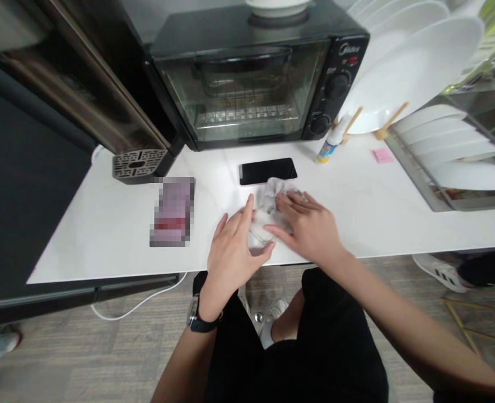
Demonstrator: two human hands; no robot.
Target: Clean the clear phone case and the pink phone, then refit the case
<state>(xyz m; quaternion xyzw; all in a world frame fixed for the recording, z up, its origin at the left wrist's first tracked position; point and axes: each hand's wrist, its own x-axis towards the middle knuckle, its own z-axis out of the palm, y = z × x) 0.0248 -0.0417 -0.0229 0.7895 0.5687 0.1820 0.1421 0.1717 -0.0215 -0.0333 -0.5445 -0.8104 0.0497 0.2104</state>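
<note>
A crumpled grey-white cloth [275, 188] lies on the white counter, just in front of a black-screened phone [268, 171]. My right hand [310, 226] presses on the cloth with its fingers close together. Under and beside the cloth is a thin whitish, partly see-through item [259, 230]; its kind is unclear. My left hand [234, 246] is at the left edge of that item, thumb and fingers at its sides, index finger raised. A dark watch is on the left wrist. Both hands partly cover the item.
A black toaster oven [247, 84] stands behind the phone. A small spray bottle [330, 144], a pink sticky note [382, 155] and racked white plates [415, 73] are right. A blurred-out purple packet [172, 212] and a machine's drip tray [140, 164] are left. The counter's front edge [382, 254] is near.
</note>
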